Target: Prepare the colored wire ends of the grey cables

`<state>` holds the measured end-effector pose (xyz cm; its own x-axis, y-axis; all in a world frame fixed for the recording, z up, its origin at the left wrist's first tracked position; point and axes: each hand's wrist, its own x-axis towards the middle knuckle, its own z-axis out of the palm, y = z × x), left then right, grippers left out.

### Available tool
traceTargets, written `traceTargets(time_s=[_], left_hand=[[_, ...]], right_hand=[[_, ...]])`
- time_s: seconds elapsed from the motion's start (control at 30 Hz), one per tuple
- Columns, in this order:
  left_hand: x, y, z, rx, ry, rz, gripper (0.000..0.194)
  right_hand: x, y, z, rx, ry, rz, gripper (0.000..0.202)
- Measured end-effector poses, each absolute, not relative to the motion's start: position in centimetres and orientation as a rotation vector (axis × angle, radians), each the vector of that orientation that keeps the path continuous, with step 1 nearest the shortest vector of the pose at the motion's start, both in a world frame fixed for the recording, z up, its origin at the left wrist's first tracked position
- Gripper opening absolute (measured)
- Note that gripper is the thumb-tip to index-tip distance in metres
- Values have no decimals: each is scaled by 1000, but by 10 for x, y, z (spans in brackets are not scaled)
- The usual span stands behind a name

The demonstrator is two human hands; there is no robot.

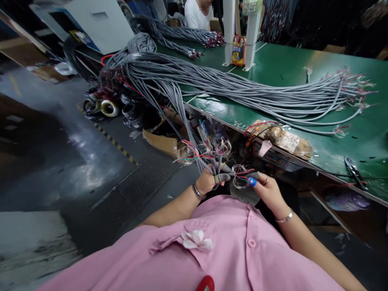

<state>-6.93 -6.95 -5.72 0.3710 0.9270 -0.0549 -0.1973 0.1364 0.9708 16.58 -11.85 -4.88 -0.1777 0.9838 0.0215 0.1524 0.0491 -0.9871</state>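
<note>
Left hand (206, 182): closed around several grey cables (180, 104) just behind their stripped ends. Right hand (270, 194): thumb and forefinger pinching at the fine coloured wires (243, 172) of one end, blue covering on the thumb tip; exact contact too small to tell.

Handling, my estimate: jackets smooth, springy, light singly; the hanging lengths should drag as a group. Bare strands soft, easily bent or snapped. Best hold: on the jacket, close behind the strip; only a light pinch on the wires.

Ahead of my fingers, the cables rise to the bench; a long bundle (230, 86) lies across its green top (283, 71). Near my right fingers, at the edge, a taped block (285, 140); farther right, cutters (354, 173). Left of my fingers, grey floor (74, 142) with a striped line (114, 142). Far beyond, a person in white (197, 13).
</note>
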Motion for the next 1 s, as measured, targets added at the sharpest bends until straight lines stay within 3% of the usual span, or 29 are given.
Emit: traceTargets(time_s=[0.23,0.47,0.6,0.8,1.0], left_hand=[[-64,-78,-55,1044,643,786,39],[-73,-75,-53,1125,612,659,42],[-73,-76,-44,1244,619,553,41],[-69,-81,-40,1350,654,599,38],[-71,-75,-36,1424,716,680,38]], right_hand=[[145,-109,-34,-908,-974,1663,54],[129,-107,-27,-969,-1004,1739,29],[124,-102,-44,-1116,-992,1687,32],[140,-91,-78,-1356,-1128,1299,30],[168,-106,-66,-1286,-791,1467,33]])
